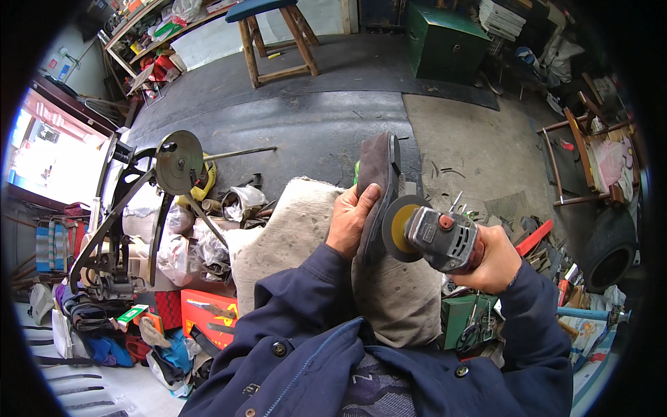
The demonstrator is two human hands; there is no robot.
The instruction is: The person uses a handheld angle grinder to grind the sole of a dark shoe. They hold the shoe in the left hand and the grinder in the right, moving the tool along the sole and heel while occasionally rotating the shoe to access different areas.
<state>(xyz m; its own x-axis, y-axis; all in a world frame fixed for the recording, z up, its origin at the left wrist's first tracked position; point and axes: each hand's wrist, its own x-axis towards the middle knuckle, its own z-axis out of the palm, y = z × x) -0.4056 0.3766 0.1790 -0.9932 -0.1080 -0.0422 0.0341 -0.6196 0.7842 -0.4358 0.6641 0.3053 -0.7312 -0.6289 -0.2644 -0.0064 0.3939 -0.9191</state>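
Observation:
My left hand (349,221) is closed round the middle of a dark brown shoe (376,165), its thumb across the side. The shoe stands on edge, its black sole facing right. In my right hand (497,261) is a dark angle grinder (445,240) with an orange-red button. Its round disc (397,229), yellow at the centre and grey at the rim, is right up against the sole; whether they touch I cannot tell. Below both hands a stained pale cloth (285,219) covers my lap.
On the left stands a black cast-metal machine with a large handwheel (179,163). Plastic bags (177,258) and scraps lie beside it. A green box of tools (464,321) and a red bar (533,237) are to the right. Ahead are a wooden stool (278,42) and a green chest (448,45).

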